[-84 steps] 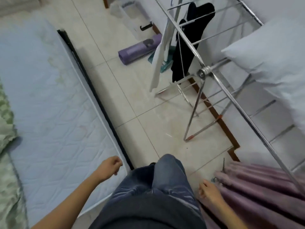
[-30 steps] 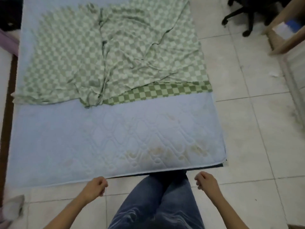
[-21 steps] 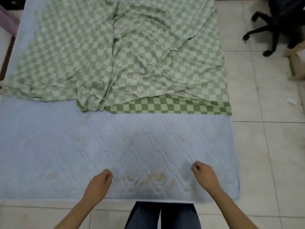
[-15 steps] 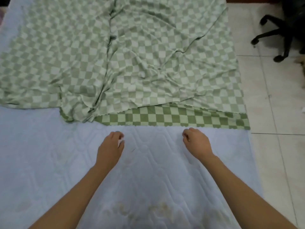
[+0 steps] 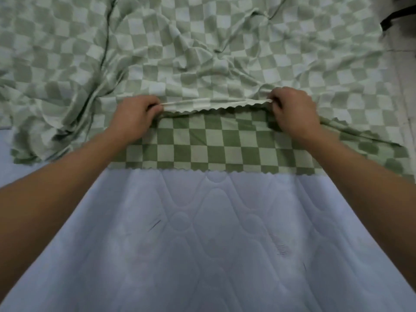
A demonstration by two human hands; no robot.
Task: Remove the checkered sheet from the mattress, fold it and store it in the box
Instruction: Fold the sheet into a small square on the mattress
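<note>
The green and white checkered sheet (image 5: 202, 52) lies crumpled over the far half of the pale blue quilted mattress (image 5: 213, 244). Its upper layer is folded back, so a darker checkered strip shows along the near scalloped hem. My left hand (image 5: 135, 115) pinches the upper layer's scalloped edge at the left. My right hand (image 5: 292, 111) pinches the same edge further right. The edge is lifted slightly and stretched between both hands. No box is in view.
Pale tiled floor (image 5: 405, 70) runs along the mattress's right side. A black chair leg (image 5: 396, 16) shows at the top right corner.
Both hands reached forward across the bare mattress from near the sheet's hem. They have taken hold of the upper layer's edge. The camera has moved closer to the sheet.
</note>
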